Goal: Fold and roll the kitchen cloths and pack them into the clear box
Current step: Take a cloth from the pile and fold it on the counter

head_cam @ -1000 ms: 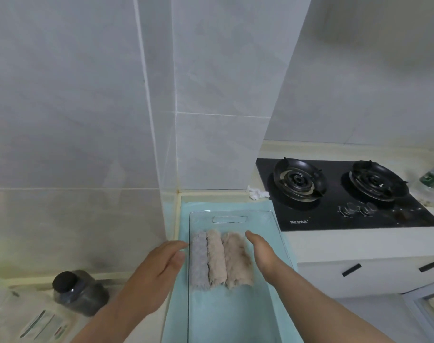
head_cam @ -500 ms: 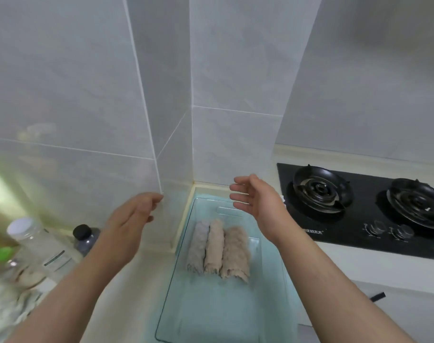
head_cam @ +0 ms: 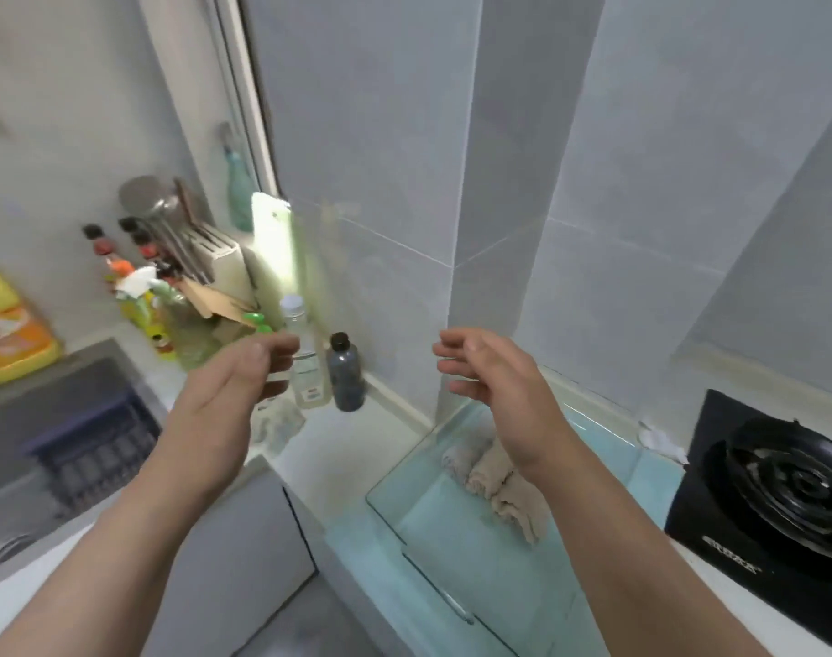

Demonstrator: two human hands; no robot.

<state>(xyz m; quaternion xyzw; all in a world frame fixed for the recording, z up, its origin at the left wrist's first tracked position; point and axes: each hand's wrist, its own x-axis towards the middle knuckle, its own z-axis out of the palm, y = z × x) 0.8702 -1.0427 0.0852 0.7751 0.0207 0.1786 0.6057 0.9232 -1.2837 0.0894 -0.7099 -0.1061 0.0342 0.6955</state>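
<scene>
- Both hands have come up and swung leftward since a moment ago, when they hung over the box; the view has turned with them, so the sink side of the kitchen now shows.
- Farthest left, the person's left hand [head_cam: 243,377] hovers above the pale desk [head_cam: 342,443], fingers loosely curled and apart, gripping nothing.
- Just behind that hand a pale, crumpled fluffy cloth [head_cam: 281,422] lies on the desk, near a clear white-capped bottle [head_cam: 305,362] and a dark grey plastic bottle [head_cam: 345,374]. It looks unfolded, though blur keeps me from being sure.
- Next, the right hand [head_cam: 494,386] is raised in the air above the box's far end, fingers relaxed and spread, holding nothing.
- Below it sits the clear rectangular plastic box [head_cam: 452,566] on a pale blue mat, between the wall corner and the black gas hob [head_cam: 783,495].
- Inside, three fluffy rolled kitchen cloths in grey and beige [head_cam: 494,481] lie side by side, touching, at the far end; the right wrist hides part of them.
- My judgement: three cloths are packed, most of the box stands free, and the crumpled one by the bottles seems left to fold, roll and pack.
</scene>
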